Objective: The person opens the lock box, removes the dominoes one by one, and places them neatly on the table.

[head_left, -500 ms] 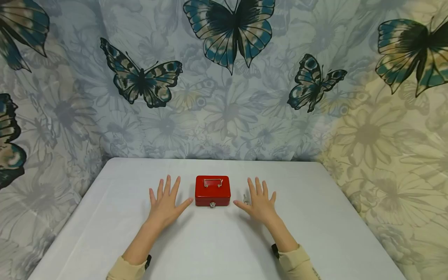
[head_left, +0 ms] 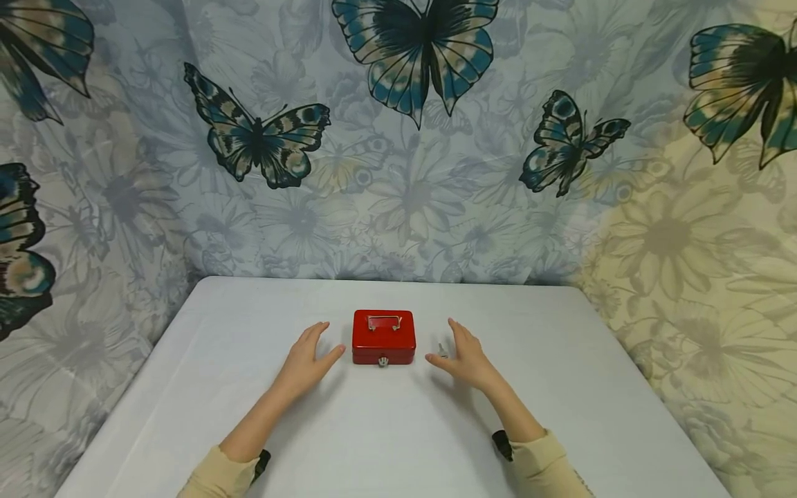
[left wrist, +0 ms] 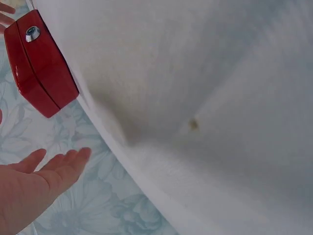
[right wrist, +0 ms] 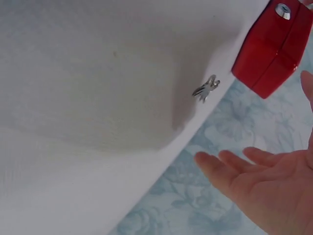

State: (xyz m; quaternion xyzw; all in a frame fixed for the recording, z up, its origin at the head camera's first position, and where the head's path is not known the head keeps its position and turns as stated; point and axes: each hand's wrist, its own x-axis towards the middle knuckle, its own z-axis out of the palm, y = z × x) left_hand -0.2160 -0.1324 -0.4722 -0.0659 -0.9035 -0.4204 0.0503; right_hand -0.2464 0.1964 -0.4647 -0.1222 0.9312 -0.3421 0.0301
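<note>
A red metal cash box (head_left: 383, 346) sits closed on the white table, its wire handle folded on the lid and a silver lock (head_left: 382, 362) on its front. To its left hovers my left hand (head_left: 301, 365), fingers loosely bent, thumb toward the box and not touching it. My right hand (head_left: 468, 361) is held on the other side, also apart from the box, with thumb and fingers spread. Small silver keys (right wrist: 207, 89) lie on the table right of the box, partly behind the right thumb in the head view. Neither hand holds anything.
The white table (head_left: 386, 443) stretches out around the box. Behind it and at both sides hangs a floral cloth (head_left: 411, 200) printed with large butterflies. A dark band shows on each wrist, by the beige sleeves.
Both hands have gone from widely splayed fingers to fingers closer together and slightly bent, with the palms turned more inward. The head view has shifted slightly; box and keys stay in place.
</note>
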